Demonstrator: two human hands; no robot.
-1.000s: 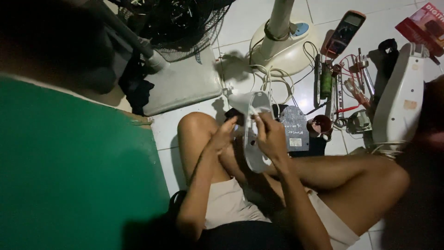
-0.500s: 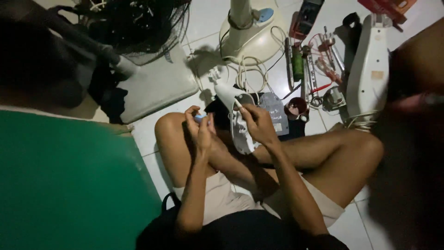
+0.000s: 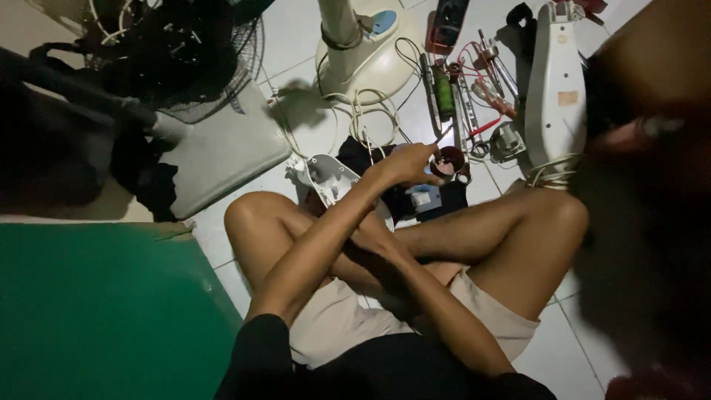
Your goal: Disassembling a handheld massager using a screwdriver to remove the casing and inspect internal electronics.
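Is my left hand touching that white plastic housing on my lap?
Apart. The head view shows the left hand stretched past the white plastic housing toward the small parts on the floor; only the forearm crosses above the housing.

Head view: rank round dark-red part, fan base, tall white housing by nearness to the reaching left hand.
From the left hand:
1. Round dark-red part: on the floor just beyond the fingertips.
2. Fan base: cream, straight ahead across the tiles.
3. Tall white housing: far right, past the scattered tools.

Left hand point(image 3: 406, 164) apparently left white housing point(image 3: 329, 176), reaching forward
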